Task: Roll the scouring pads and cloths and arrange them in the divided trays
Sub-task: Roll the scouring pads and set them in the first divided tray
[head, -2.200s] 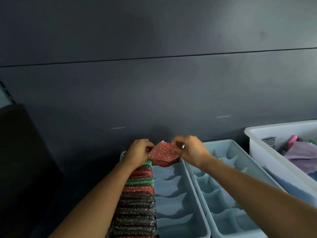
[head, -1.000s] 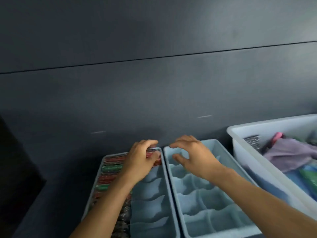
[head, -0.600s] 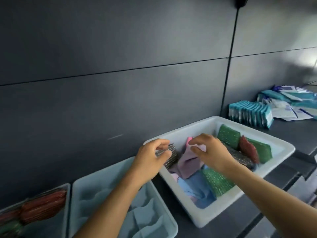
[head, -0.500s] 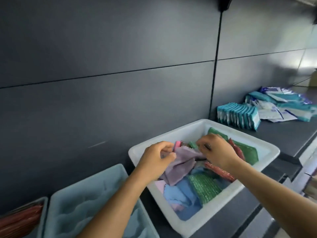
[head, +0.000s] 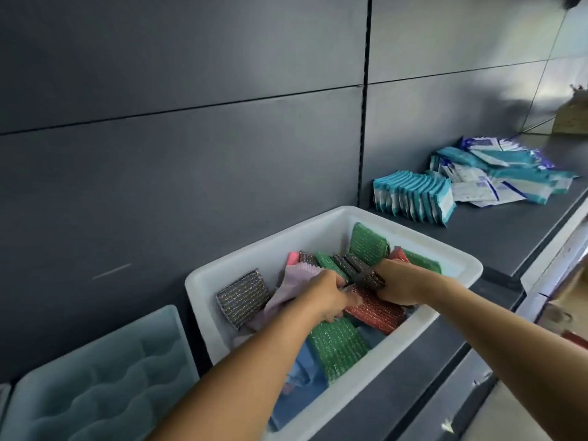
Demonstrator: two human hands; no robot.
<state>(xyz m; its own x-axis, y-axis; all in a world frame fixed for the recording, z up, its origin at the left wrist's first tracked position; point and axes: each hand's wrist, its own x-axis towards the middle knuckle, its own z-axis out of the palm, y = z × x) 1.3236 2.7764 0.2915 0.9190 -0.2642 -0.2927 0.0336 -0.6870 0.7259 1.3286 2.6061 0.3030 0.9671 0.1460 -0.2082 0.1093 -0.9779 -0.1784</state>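
Judging by the layout, I was early in the job. The pale blue divided plastic tray [head: 111,377] at 8 o'clock showed only bare compartments in the part I could see. The white rectangular plastic bin [head: 318,224] at centre held plenty of loose stock, and nothing in view was rolled.

My left hand [head: 321,297] and right hand [head: 397,284] were both down in the bin. Their fingers were curled on opposite ends of a dark grey glittery scouring pad [head: 362,272], held just above the pile. The left fingertips were partly hidden, so that hold is my reading.

Around it in the bin:
- a silver-grey scouring pad [head: 243,296] leaned on the wall at 9 o'clock;
- a lilac cloth [head: 296,281] lay beside my left hand;
- a red scouring pad [head: 372,310] sat beneath both hands;
- green scouring pads [head: 369,240] lay at 12 and 6 o'clock;
- a blue cloth [head: 296,386] lay low towards 7.

Teal-and-white packets [head: 413,198] lay on the dark tabletop [head: 496,237] at 2 o'clock, well apart.

What remained, I judged, was to roll this pad, seat it in a compartment, then work through the rest.
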